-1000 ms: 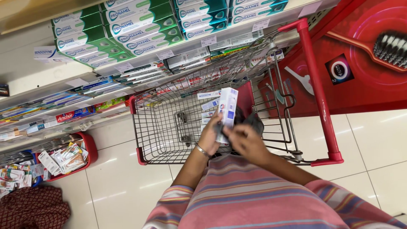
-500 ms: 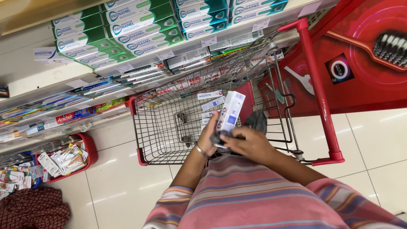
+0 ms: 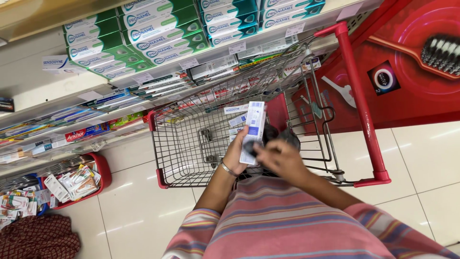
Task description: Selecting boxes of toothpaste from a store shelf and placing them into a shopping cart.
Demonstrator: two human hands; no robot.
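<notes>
I hold a long white and blue toothpaste box [image 3: 253, 125] upright over a wire shopping cart [image 3: 191, 144] with red trim. My left hand [image 3: 238, 154] grips the box's lower end from the left. My right hand [image 3: 280, 159] is at the lower right of the box, its fingers on the box and a dark object [image 3: 278, 136] against it. More white boxes [image 3: 236, 117] lie inside the cart behind the held one. My sleeves are striped pink.
Shelves of green and teal toothpaste boxes [image 3: 143, 33] run along the top. The cart's red handle [image 3: 359, 100] stands to the right before a red display panel [image 3: 412, 62]. A red basket of small packets [image 3: 72, 180] sits low on the left.
The box has tipped slightly and then come back nearly upright; both hands shifted a little around its lower end. The cart has not moved.
</notes>
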